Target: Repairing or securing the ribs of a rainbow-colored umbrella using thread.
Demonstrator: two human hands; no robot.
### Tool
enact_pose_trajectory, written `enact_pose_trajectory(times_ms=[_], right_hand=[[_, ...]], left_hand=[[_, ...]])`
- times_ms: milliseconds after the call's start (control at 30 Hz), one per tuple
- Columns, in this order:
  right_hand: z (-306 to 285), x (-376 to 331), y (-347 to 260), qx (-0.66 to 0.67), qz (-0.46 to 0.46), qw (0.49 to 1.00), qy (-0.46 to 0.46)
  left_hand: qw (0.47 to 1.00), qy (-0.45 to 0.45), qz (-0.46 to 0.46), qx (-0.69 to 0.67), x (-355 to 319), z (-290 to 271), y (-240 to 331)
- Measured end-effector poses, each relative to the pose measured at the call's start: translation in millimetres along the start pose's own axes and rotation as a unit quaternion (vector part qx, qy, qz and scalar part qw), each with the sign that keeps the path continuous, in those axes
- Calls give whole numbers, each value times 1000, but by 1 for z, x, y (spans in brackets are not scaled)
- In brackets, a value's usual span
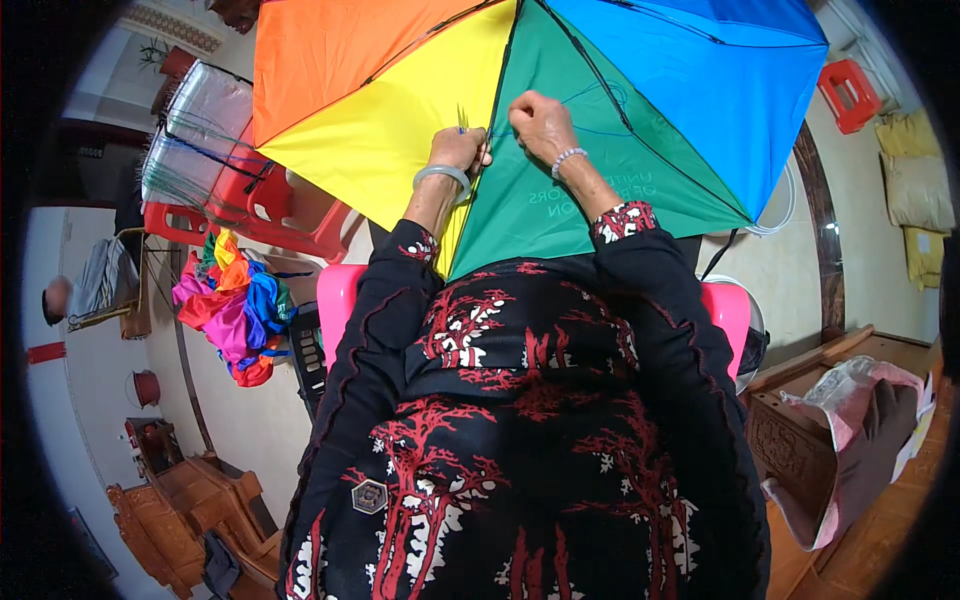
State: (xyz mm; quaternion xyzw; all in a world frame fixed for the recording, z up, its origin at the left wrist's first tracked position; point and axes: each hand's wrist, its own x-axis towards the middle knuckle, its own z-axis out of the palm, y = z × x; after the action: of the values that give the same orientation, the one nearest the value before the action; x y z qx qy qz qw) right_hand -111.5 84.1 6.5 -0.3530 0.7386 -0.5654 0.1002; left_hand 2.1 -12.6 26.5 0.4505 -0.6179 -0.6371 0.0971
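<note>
Nearest me is my black top point(470, 460) with its red and white tree pattern, and a pink chair point(341, 305) shows at both sides of my waist. Left of the chair lies a heap of crumpled bright cloth point(235, 310).

Just beyond my waist the umbrella point(600, 160) is spread out, its inner side toward me. The near edge dips to a point where the yellow and green panels meet; faint, mirrored lettering marks the green. Slim dark ribs run outward across smooth, taut fabric.

My left hand point(458, 148) is closed, a thin pointed tool point(462, 118) sticking up from it, fingertips by the yellow-green seam. My right hand point(541, 126), over the green, is closed in a pinch; I can't tell on what. Fine blue thread point(606, 133) trails to its right.

Farther off, orange spreads left and vivid blue right.
</note>
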Motion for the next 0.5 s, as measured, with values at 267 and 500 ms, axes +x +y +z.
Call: enact_pose_trajectory(times_ms=[267, 500], right_hand=[[13, -7, -8, -182, -67, 976, -97], [14, 0, -3, -218, -90, 965, -117]], left_hand=[[1000, -19, 17, 8, 4, -2, -3], [999, -31, 4, -7, 5, -3, -2]])
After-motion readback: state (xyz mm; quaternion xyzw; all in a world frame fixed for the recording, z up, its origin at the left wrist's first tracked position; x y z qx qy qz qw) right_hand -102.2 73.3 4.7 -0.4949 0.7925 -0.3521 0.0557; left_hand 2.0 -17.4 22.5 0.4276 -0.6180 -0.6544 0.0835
